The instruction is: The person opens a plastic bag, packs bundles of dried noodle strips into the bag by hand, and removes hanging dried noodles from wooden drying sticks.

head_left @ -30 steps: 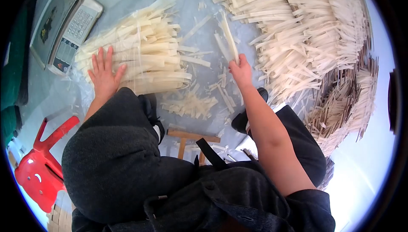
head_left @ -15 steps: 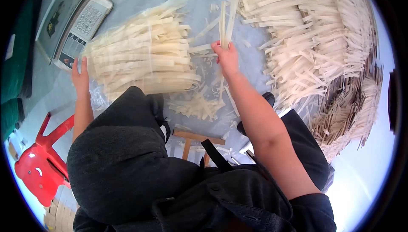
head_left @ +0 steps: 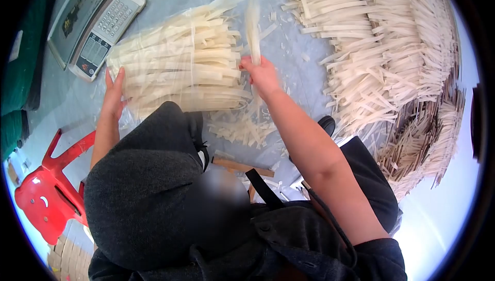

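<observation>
A large bundle of pale flat strips (head_left: 178,59) lies in a clear plastic bag on the grey floor sheet. My left hand (head_left: 116,93) touches the bundle's left end, its fingers apart. Just right of the bundle's loose ends, my right hand (head_left: 262,75) is closed on a few pale strips (head_left: 253,28), which stand up from it and are blurred by motion. Short scraps (head_left: 245,129) lie below the bundle, between the person's feet.
A scale with a keypad (head_left: 111,21) stands at the upper left. A big pile of pale strips (head_left: 376,39) fills the right side. The red plastic seat (head_left: 46,203) is at the lower left, and a wooden piece (head_left: 242,166) lies near the person's legs.
My right hand has moved left with its strips, close to the bundle's loose ends. My left hand has left the bundle's top and is now at its left end.
</observation>
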{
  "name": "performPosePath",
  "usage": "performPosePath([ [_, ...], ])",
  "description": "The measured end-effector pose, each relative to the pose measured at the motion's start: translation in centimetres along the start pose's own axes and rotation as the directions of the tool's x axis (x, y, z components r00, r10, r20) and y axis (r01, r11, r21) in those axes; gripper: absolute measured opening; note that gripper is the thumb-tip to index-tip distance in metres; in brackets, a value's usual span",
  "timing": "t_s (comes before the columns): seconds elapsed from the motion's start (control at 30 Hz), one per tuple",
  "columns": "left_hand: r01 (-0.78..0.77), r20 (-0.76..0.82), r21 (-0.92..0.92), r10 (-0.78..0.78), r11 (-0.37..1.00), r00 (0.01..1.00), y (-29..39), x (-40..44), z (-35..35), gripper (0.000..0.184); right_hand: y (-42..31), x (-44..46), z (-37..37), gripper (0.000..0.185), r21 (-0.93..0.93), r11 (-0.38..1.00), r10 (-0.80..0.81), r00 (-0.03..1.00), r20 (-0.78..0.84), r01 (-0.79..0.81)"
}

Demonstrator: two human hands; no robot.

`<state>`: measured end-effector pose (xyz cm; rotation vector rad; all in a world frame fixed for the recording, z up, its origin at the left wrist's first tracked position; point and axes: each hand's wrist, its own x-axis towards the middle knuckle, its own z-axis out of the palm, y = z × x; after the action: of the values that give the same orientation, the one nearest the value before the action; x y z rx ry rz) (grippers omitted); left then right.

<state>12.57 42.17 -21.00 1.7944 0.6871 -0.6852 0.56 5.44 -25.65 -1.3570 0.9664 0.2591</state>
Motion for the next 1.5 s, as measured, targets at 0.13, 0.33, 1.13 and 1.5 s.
performPosePath([
  [0.13, -0.059, -0.007, 0.038, 0.06, 0.998, 0.998, -1.3, 0.8, -0.3, 0.091, -1.5, 0.6, -0.4, 0.025, -0.08, 0.993, -0.094, 0.991, -0.097, 0.086],
  [0.33, -0.081, -0.102, -0.01, 0.08, 0.997, 0.992, -1.7, 0.7, 0.7, 0.086, -3.4, 0.1, -11.1, 0.028, 0.022, 0.948, -0.277, 0.854, -0.44, 0.319],
  [1.13, 0.175, 0.617, -0.403, 0.125, 0.898, 0.777, 6.8, -7.3, 10.6, 0.03, -10.4, -8.7, 3.4, 0.058, -0.557, 0.643, -0.374, 0.85, 0.371, 0.525],
  [1.5, -0.34, 0.521, 0.001, 0.29, 0.94, 0.803, 2.5, -6.0, 11.6, 0.035, -4.1, -7.1, -0.7, 0.024, -0.574, 0.522, -0.413, 0.776, 0.477, 0.631],
])
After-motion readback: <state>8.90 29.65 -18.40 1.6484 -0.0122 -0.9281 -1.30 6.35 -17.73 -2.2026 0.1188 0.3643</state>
